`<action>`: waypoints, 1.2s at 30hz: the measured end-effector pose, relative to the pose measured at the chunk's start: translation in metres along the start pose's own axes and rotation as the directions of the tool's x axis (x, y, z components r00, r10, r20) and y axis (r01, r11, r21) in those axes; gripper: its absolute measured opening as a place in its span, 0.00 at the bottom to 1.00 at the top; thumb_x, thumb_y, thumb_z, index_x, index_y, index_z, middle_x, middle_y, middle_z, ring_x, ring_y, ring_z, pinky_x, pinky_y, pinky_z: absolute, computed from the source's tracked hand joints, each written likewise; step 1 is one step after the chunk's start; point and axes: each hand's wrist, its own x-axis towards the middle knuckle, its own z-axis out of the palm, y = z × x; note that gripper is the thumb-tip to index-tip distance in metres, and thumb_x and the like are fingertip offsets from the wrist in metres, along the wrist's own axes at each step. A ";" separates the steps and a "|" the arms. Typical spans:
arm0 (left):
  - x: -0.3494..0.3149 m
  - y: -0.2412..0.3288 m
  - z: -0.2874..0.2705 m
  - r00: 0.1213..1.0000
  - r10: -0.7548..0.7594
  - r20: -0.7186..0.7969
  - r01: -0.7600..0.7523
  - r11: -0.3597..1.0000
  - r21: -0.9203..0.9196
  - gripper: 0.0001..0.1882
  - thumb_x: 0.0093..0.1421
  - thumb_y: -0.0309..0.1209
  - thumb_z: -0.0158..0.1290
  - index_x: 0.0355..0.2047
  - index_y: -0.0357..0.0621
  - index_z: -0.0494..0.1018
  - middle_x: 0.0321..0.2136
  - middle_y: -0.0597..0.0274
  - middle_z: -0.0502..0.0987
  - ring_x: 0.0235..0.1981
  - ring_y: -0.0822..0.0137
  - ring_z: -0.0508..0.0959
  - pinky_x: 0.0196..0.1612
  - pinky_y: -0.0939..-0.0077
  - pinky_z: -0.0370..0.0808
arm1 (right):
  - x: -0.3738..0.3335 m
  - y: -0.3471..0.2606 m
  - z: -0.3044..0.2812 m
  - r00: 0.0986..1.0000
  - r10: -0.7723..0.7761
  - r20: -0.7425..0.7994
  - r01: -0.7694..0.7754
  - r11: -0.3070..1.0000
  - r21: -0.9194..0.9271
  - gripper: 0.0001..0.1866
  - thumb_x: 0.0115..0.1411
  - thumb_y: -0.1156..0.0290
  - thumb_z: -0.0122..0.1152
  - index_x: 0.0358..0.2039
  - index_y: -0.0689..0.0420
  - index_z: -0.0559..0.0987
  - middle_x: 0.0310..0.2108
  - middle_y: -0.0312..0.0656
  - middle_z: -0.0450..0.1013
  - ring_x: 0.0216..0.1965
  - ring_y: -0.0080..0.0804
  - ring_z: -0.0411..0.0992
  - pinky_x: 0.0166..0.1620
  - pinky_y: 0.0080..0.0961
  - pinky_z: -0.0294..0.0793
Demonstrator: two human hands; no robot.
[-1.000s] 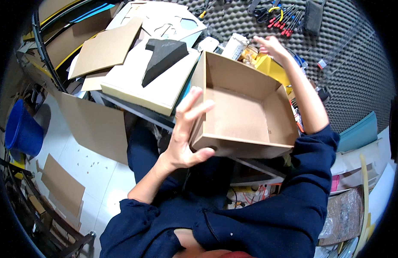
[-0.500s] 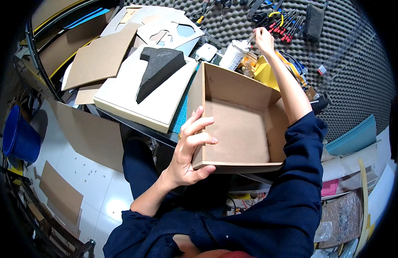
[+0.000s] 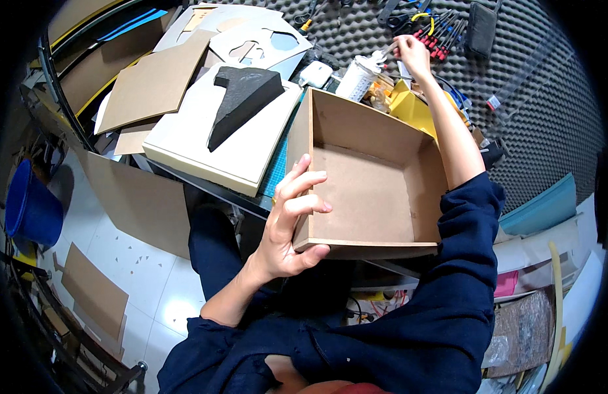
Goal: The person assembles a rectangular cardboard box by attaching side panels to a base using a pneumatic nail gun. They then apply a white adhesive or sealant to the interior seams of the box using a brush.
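Note:
An open brown fibreboard box (image 3: 363,190) leans toward me at the table's near edge, its hollow side facing up. My left hand (image 3: 287,223) grips its left corner, thumb under the front edge and fingers over the side wall. Stretched out past the box, my right hand (image 3: 412,58) is closed in a pinch beside the top of a white patterned canister (image 3: 360,77). A slim, greyish thing runs from the fingertips toward the canister's mouth; its kind is too small to make out.
Left of the box, a black wedge-shaped block (image 3: 245,102) lies on a thick cream board (image 3: 205,157). Brown sheets (image 3: 153,82) are piled behind it. A yellow object (image 3: 412,108) stands beyond the box, with pliers and red-tipped tools (image 3: 445,39) farther back. A blue bucket (image 3: 34,203) is at far left.
My right hand has shifted slightly right, still pinching near the canister. The box's right side has swung slightly to the right, while my left hand keeps its grip.

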 end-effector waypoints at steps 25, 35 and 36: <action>0.035 -0.006 -0.009 0.967 0.254 0.027 -0.255 0.964 0.081 0.24 0.47 0.54 0.51 0.15 0.44 0.64 0.19 0.63 0.63 0.26 0.64 0.66 0.44 0.62 0.62 | -0.294 -0.127 -0.240 0.827 0.413 -0.381 0.051 0.620 0.783 0.19 0.67 0.59 0.43 0.38 0.66 0.72 0.39 0.50 0.73 0.43 0.34 0.73 0.53 0.28 0.70; 0.020 0.020 0.044 0.945 0.327 0.028 -0.317 0.887 0.337 0.18 0.38 0.43 0.58 0.14 0.44 0.64 0.16 0.63 0.62 0.24 0.62 0.64 0.40 0.67 0.59 | -0.438 -0.135 -0.220 0.726 0.644 -0.241 -0.059 0.408 0.911 0.14 0.67 0.58 0.44 0.35 0.56 0.70 0.26 0.41 0.75 0.26 0.25 0.73 0.33 0.20 0.74; 0.021 0.021 0.049 0.940 0.338 0.037 -0.329 0.877 0.350 0.18 0.38 0.44 0.58 0.14 0.45 0.64 0.16 0.63 0.62 0.25 0.62 0.64 0.41 0.66 0.58 | -0.441 -0.136 -0.216 0.715 0.663 -0.221 -0.061 0.374 0.925 0.14 0.67 0.58 0.44 0.35 0.55 0.70 0.26 0.41 0.75 0.26 0.25 0.73 0.33 0.20 0.73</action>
